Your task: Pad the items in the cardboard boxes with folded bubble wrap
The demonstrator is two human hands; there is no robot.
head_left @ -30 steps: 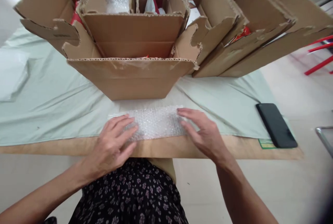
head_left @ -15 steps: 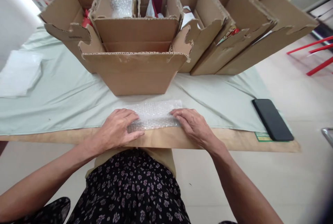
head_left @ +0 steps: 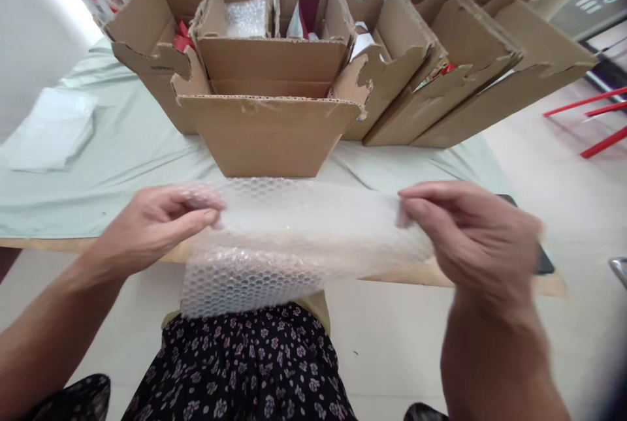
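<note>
A sheet of clear bubble wrap [head_left: 294,238] hangs in the air between my hands, above the near edge of the table [head_left: 392,272]. My left hand [head_left: 157,225] pinches its left end between thumb and fingers. At the sheet's right end my right hand [head_left: 470,238] is closed on it, slightly blurred. The lower part of the sheet droops toward my lap. Just behind the sheet stands an open cardboard box [head_left: 267,127] with its flaps spread.
Several more open cardboard boxes [head_left: 441,62] stand in a row behind, some holding bubble wrap and packets. A pale green cloth [head_left: 122,153] covers the table. A black phone [head_left: 543,263] lies at the right edge, mostly behind my right hand. A folded white sheet [head_left: 51,130] lies at far left.
The bubble wrap lay flat on the table under both hands. Both hands have now gripped its ends and lifted it off the table, unfolded and spread wider.
</note>
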